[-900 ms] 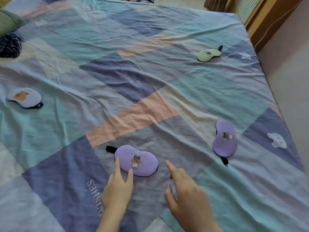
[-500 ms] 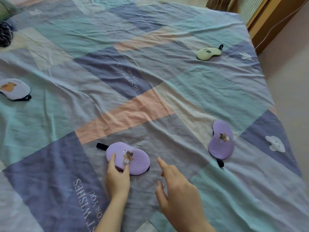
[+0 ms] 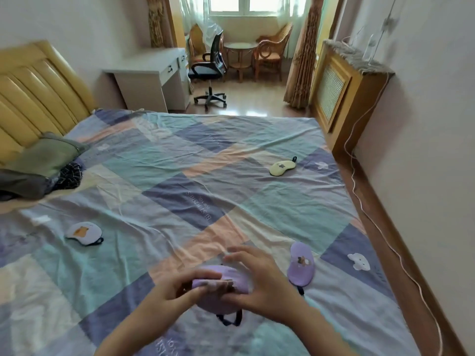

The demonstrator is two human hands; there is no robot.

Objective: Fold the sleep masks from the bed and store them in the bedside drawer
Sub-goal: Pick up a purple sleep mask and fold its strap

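A purple sleep mask [image 3: 218, 296] is held between both hands just above the patchwork bed sheet [image 3: 180, 191], its dark strap hanging below. My left hand [image 3: 177, 289] grips its left side and my right hand [image 3: 259, 283] grips its right side. The mask looks bent over on itself. A second purple mask [image 3: 300, 264] lies flat to the right. A white mask [image 3: 83, 233] with an orange figure lies at the left. A pale yellow mask [image 3: 282, 167] lies far right on the bed. No drawer by the bed is in view.
A yellow headboard [image 3: 33, 98] and green pillow [image 3: 48, 155] with dark clothes are at the left. Beyond the bed stand a white desk [image 3: 151, 78], an office chair [image 3: 209, 70] and wicker chairs. A wooden radiator cover [image 3: 344, 91] and a white cable [image 3: 380, 227] run along the right wall.
Both hands have closed on the near purple mask and lifted it off the sheet. The head camera has tilted up, so the room beyond the bed now shows.
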